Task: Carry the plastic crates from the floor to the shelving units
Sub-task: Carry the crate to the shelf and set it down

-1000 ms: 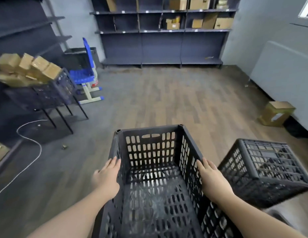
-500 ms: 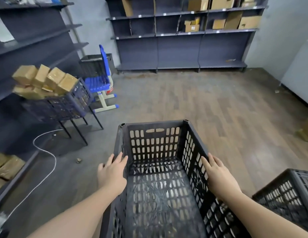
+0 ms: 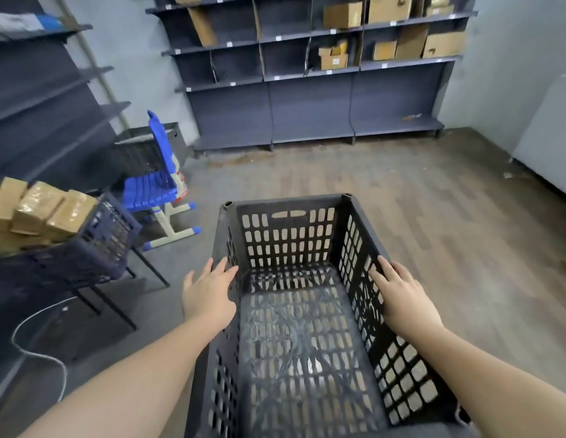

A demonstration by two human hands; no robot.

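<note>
The second crate at 4 o'clock has left the view and the shelving units (image 3: pixel 310 99) at 12 o'clock look nearer, so the carry advances, with the left hand (image 3: pixel 209 298) and right hand (image 3: pixel 405 301) pressed flat on the side walls of the black crate (image 3: pixel 288 241).

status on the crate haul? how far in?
Done: nothing visibly shelved; the far shelving unit holds only cardboard boxes, no crate on it. In hand: an empty black crate carried off the floor, left hand and right hand pressed flat on its long sides. Left: walk it across and set it on a shelf; any other floor crates are out of view.
</note>
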